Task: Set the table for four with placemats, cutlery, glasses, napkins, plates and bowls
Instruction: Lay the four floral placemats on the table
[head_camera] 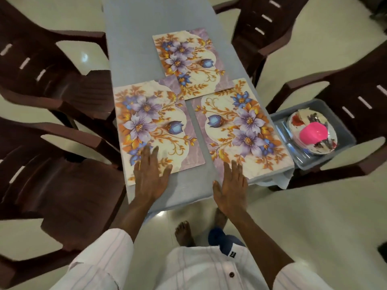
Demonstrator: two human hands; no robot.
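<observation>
Fingers [147, 153] of the left hand [149, 178]: straight and a little spread, holding nothing, laid flat on the near corner of the left placemat [155, 122].
Fingers [235, 167] of the right hand [230, 188]: straight and close together, holding nothing; the tips lie over the near edge of the right placemat [240, 126], and I cannot tell whether they press on it.
Palms: both face down; the right one is over the bare blue-grey cloth of the bench [134, 38], near its front edge.
Forearms: both are stretched forward, roughly parallel, out of rolled white striped sleeves [100, 258].
Placemats: the two near ones lie side by side with a narrow strip of cloth between them. The far placemat [188, 59] sits beyond them, slightly turned, its near edge meeting their far corners.
Right of the bench: a grey tub [297, 107] on a chair seat, just beside the bench corner, holds floral plates [323, 146] with a pink bowl [314, 133] on top.
Seats: dark brown chairs [73, 185] stand along both long sides.
</observation>
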